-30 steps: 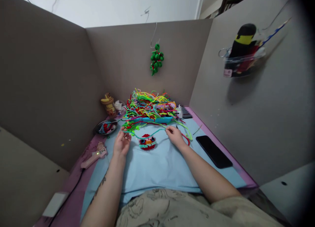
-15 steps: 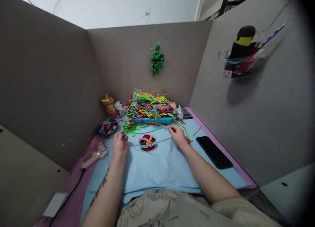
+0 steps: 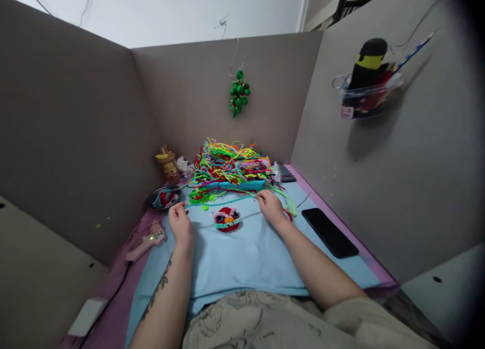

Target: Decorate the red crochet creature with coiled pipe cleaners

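Note:
A teal pipe cleaner [image 3: 223, 202] is stretched almost straight between my two hands above the light blue mat [image 3: 242, 258]. My left hand [image 3: 179, 222] pinches its left end, fingers closed. My right hand [image 3: 270, 207] pinches its right end. Just below the stretched strand lies a small red, teal and pink pipe-cleaner figure [image 3: 226, 218] on the mat. Behind it is a big tangled pile of coloured pipe cleaners [image 3: 231, 166] in a blue tray, with a small green pipe-cleaner piece [image 3: 197, 196] at its front.
A black phone [image 3: 329, 232] lies right of my right hand. A pink glue gun [image 3: 146, 240] and a small metal dish [image 3: 163, 196] sit at the left. Grey partition walls enclose the desk; a green ornament [image 3: 239, 92] hangs at the back, a clear holder [image 3: 366, 94] on the right wall.
My left hand has closed and shifted left, pulling the teal pipe cleaner from a sagging curve to a nearly straight line. My right hand has stayed about where it was.

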A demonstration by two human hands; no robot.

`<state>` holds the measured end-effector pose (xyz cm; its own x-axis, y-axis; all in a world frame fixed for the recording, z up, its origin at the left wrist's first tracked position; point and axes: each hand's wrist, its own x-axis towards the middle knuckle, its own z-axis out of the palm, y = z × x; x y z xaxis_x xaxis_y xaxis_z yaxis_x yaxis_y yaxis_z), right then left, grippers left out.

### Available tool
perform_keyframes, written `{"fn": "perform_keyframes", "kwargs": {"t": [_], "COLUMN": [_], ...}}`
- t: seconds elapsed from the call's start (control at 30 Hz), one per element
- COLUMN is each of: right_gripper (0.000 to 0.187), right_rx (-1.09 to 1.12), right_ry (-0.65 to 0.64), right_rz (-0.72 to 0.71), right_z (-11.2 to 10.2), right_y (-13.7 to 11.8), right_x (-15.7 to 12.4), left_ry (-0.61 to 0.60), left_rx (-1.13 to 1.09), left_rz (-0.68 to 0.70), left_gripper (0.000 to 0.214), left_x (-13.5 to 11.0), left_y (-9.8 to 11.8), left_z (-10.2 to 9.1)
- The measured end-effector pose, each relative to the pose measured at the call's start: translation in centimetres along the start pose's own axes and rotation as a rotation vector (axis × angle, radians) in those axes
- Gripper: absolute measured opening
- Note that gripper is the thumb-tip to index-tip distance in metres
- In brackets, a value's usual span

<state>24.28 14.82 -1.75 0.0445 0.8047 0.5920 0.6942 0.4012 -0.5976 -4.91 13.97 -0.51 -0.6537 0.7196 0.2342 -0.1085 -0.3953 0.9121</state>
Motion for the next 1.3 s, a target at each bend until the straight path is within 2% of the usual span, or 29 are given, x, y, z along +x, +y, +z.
{"fn": "perform_keyframes", "kwargs": {"t": [0.07, 0.1, 0.17, 0.23, 0.3, 0.37, 0.4, 0.47, 0.57, 0.7, 0.77, 0.83, 0.9, 0.97, 1.1, 1.3], "right_gripper": [0.017, 0.017, 0.017, 0.016, 0.015, 0.015, 0.015, 0.015, 0.017, 0.017, 0.025, 0.031, 0.029, 0.029, 0.023, 0.037], "right_rx": [0.023, 0.035, 0.060, 0.083, 0.107, 0.137, 0.151, 0.174, 0.211, 0.260, 0.226, 0.085, -0.169, -0.246, -0.330, -0.438], "right_ry": [-0.003, -0.006, -0.014, -0.028, -0.048, -0.064, -0.069, -0.083, -0.107, -0.115, -0.085, -0.045, -0.055, -0.093, -0.245, -0.366], "right_rz": [-0.025, -0.039, -0.070, -0.102, -0.148, -0.224, -0.262, -0.326, -0.400, -0.473, -0.428, -0.257, 0.015, 0.094, 0.124, 0.155], "right_z": [0.3, 0.4, 0.8, 1.2, 1.8, 2.2, 2.4, 2.7, 2.9, 2.4, 1.8, 0.9, 0.1, -0.5, 0.0, 1.4], "right_y": [-0.5, -0.8, -1.8, -2.8, -3.9, -4.7, -5.0, -5.5, -5.9, -5.8, -4.9, -3.2, -1.0, 1.3, 4.3, 4.6], "right_x": [-0.3, -0.5, -0.8, -1.2, -1.7, -2.1, -2.3, -2.6, -2.9, -2.8, -2.3, -1.4, -0.3, 0.9, 2.5, 2.2], "left_ry": [0.006, 0.024, 0.073, 0.030, -0.201, -0.528, -0.669, -0.844, -0.914, -0.852, -0.766, -0.677, -0.617, -0.580, -0.567, -0.634], "left_rx": [0.005, 0.022, 0.113, 0.251, 0.393, 0.533, 0.593, 0.665, 0.671, 0.638, 0.620, 0.602, 0.587, 0.575, 0.567, 0.565], "left_rz": [0.055, 0.121, 0.347, 0.591, 0.782, 0.888, 0.902, 0.876, 0.828, 0.772, 0.708, 0.634, 0.577, 0.537, 0.502, 0.537], "left_gripper": [0.011, 0.020, 0.040, 0.044, 0.036, 0.027, 0.025, 0.022, 0.022, 0.020, 0.020, 0.020, 0.021, 0.022, 0.022, 0.020], "left_x": [-0.4, -0.8, -1.6, -2.7, -3.7, -4.7, -5.2, -5.9, -6.3, -6.0, -5.8, -5.6, -5.4, -5.2, -5.0, -5.0], "left_y": [0.4, 0.7, 1.2, 1.5, 1.7, 1.6, 1.5, 1.2, 0.7, 0.2, 0.1, 0.2, 0.4, 0.6, 0.7, 0.4], "left_z": [0.1, 0.2, 0.2, 0.3, 0.4, 0.7, 0.8, 1.2, 1.5, 1.3, 1.2, 1.0, 1.0, 1.0, 0.9, 0.9]}}
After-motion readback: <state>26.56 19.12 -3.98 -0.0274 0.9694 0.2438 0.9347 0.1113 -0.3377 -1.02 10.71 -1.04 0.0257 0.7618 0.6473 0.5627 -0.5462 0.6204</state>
